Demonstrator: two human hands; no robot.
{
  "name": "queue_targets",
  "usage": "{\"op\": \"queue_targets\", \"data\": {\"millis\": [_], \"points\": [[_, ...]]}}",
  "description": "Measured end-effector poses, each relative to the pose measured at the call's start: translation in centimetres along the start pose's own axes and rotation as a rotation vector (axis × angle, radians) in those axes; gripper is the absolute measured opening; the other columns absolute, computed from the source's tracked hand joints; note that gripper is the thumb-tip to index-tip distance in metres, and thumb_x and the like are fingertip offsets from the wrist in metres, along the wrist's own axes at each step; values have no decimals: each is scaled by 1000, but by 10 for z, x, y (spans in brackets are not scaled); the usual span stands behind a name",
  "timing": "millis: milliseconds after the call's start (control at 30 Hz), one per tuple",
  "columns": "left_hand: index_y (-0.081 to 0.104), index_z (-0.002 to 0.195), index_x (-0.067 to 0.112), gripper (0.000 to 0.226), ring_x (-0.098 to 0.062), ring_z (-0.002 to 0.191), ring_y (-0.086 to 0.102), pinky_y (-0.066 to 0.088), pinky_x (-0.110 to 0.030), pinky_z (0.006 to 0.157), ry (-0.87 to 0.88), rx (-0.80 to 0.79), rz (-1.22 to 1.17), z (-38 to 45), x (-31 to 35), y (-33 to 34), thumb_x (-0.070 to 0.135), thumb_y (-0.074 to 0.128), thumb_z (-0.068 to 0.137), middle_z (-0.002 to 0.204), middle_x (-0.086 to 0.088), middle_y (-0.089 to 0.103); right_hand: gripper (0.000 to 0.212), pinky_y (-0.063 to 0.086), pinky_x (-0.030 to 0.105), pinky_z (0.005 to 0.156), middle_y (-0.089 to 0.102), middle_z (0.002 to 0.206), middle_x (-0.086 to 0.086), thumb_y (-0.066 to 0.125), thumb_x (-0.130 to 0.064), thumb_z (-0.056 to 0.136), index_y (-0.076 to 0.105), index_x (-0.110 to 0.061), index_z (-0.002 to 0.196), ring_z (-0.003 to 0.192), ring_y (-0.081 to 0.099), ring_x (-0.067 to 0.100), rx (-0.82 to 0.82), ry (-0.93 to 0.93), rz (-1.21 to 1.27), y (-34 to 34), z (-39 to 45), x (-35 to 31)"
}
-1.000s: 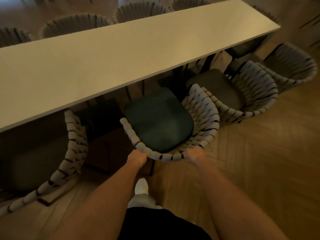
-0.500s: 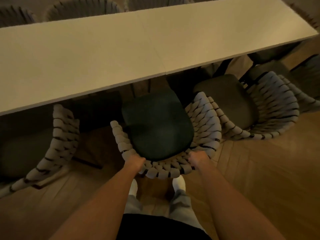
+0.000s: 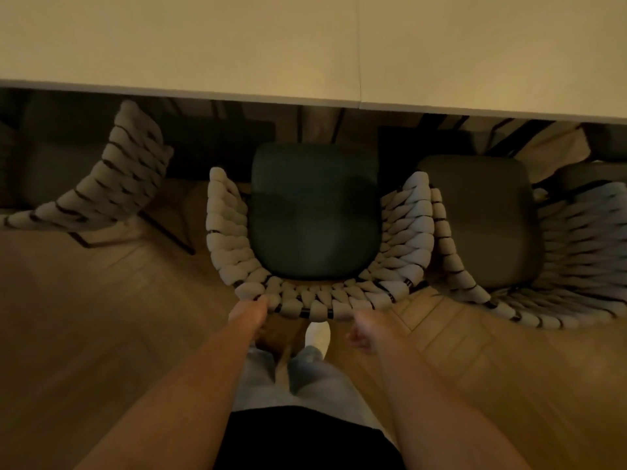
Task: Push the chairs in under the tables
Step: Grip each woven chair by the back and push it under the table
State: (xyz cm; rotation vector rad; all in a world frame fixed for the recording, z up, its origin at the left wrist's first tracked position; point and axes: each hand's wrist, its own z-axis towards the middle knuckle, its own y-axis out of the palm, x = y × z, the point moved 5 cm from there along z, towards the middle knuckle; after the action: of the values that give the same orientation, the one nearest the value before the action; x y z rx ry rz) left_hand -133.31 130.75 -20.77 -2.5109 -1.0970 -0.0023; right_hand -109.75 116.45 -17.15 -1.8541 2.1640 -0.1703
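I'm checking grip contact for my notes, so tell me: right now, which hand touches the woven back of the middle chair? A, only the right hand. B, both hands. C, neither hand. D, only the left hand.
D: the left hand meets the rim of the middle chair, while the right hand hangs loosely curled, apart from the rim and holding nothing.

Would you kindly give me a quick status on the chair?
Left hand on chair back; right hand off. Seat short of table. Nothing blocking.
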Motion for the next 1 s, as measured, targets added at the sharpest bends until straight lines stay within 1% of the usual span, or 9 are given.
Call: {"op": "queue_targets", "data": {"millis": [100,167,333,400,500,600,733,933,1000], "points": [[59,118,7,48,-31,96,68,57,-39,75,-52,-17,-194,8,-10,13,51,59,99,105,-15,69,52,53,43,94,59,89,7,54,-50,100,55,-6,128,92,62,25,106,76,203,-10,22,20],[57,126,7,50,-30,99,67,56,-40,74,-94,-50,-342,19,-14,19,47,65,96,109,-14,68,55,54,45,95,60,93,7,59,-53,96,55,-8,128,92,63,26,122,69,395,-10,37,22],[55,137,10,48,-34,123,61,54,-45,100,-101,-117,-744,41,-12,36,29,71,96,133,-17,62,61,51,50,102,59,130,18,69,-32,96,43,-13,147,120,58,35,13,72,990,-11,61,18],[56,139,6,47,-34,128,60,57,-43,92,-72,-157,-822,49,-7,42,27,67,98,139,-18,61,60,53,55,99,61,127,21,73,-30,92,48,-13,144,122,59,38,-37,66,1096,-10,73,20],[55,140,3,46,-35,126,60,57,-45,91,-62,-181,-905,58,-1,50,24,63,99,138,-16,62,57,61,54,80,71,119,20,76,-33,88,57,-15,138,109,69,38,-92,44,1177,-6,87,17],[51,145,1,47,-40,134,55,51,-48,105,-45,-166,-905,63,0,51,12,58,99,143,-24,56,44,57,57,90,68,118,22,69,-17,94,53,-13,136,107,67,39,-46,41,1167,-8,91,16],[56,142,23,61,-37,115,65,55,-55,99,-161,-125,-1079,59,-11,45,9,74,86,128,-19,65,52,52,61,98,63,120,25,66,-6,92,48,-12,141,109,65,41,-7,73,1160,-6,90,18],[53,140,29,63,-34,117,62,50,-55,106,-151,-99,-1108,51,-1,28,8,75,85,133,-15,61,55,59,54,85,62,118,23,64,-3,91,46,-14,142,105,65,39,39,55,1171,-5,76,2],[50,144,29,65,-34,114,63,53,-54,101,-130,-90,-1160,46,4,17,4,72,87,132,-15,60,57,58,55,87,61,121,23,64,-2,90,46,-12,143,107,65,40,52,44,1175,0,69,-9]]}}
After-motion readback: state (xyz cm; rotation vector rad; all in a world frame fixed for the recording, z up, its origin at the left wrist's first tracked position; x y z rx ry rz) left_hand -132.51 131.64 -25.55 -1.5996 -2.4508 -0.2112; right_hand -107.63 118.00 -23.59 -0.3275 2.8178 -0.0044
